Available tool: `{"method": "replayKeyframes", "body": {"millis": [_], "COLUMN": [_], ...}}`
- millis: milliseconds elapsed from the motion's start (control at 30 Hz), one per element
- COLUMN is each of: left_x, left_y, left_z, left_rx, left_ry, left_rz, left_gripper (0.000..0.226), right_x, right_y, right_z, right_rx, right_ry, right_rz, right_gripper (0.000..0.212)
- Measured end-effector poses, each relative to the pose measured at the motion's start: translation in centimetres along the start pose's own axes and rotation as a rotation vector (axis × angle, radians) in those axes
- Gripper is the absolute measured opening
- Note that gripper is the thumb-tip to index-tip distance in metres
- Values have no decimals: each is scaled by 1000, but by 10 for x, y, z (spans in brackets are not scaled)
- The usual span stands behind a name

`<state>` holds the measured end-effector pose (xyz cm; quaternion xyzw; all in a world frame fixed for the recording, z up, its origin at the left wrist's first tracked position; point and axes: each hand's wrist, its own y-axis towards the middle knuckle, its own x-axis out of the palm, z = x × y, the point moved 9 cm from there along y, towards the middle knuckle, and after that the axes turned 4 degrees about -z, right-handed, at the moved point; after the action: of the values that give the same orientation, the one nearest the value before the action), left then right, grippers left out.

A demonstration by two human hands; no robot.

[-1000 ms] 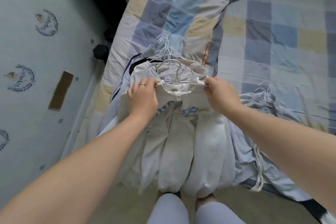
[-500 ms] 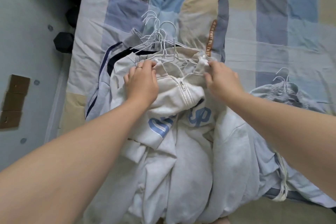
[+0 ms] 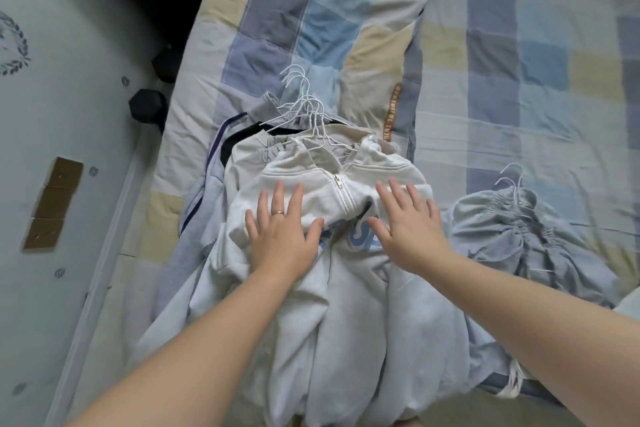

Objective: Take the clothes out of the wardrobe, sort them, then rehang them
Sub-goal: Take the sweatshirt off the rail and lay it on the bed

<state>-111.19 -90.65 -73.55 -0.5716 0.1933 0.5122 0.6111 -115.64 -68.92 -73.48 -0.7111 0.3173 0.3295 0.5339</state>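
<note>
Room for moving lies mostly on your right and beyond the pile (image 3: 204, 218). The bed (image 3: 519, 62) runs wide there, and its checked sheet shows between the pile and a blue-grey gathered garment (image 3: 519, 232), and on toward the far side. On your left the bed's edge falls close beside the pile. Past it is a pale patterned surface (image 3: 69, 97) with three brown patches (image 3: 52, 204) on it, and a black dumbbell (image 3: 145, 109) sits near the edge. The near edge of the bed runs under your forearms, and the lower part of the white sweatshirt (image 3: 346, 315) hangs over it toward you.

That sweatshirt lies on top of the pile, with its zip (image 3: 341, 184) facing up and blue lettering (image 3: 365, 241) across the chest. White wire hangers (image 3: 304, 107) fan out from its collar, their hooks pointing away from you onto a folded checked quilt (image 3: 311, 21).

Your left grip (image 3: 280, 239) rests flat on the sweatshirt left of the zip, fingers straight and spread, with a ring (image 3: 278, 214) on one of them. Your right grip (image 3: 408, 232) lies flat on it just right of the zip, fingers also apart, thumb at the lettering. Neither holds anything. The gathered garment, on its own hangers, lies to the right of your right grip, apart from the pile.
</note>
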Motion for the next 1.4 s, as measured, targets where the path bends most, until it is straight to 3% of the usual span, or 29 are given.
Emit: {"method": "replayKeyframes", "body": {"millis": [433, 667, 1033, 1400], "left_x": [-54, -69, -59, 20], "left_y": [-174, -262, -404, -607], "left_z": [26, 35, -4, -41], "left_rx": [-111, -185, -376, -469], "left_ry": [-87, -106, -169, -246], "left_rz": [84, 177, 318, 439], "left_gripper": [75, 76, 79, 85], "right_x": [-91, -113, -97, 1], "right_y": [-141, -197, -302, -490], "right_z": [-20, -33, -100, -120], "right_rx": [-320, -418, -680, -843], "right_ry": [-169, -148, -231, -342], "right_rz": [18, 35, 95, 102], "right_gripper": [67, 67, 67, 67]}}
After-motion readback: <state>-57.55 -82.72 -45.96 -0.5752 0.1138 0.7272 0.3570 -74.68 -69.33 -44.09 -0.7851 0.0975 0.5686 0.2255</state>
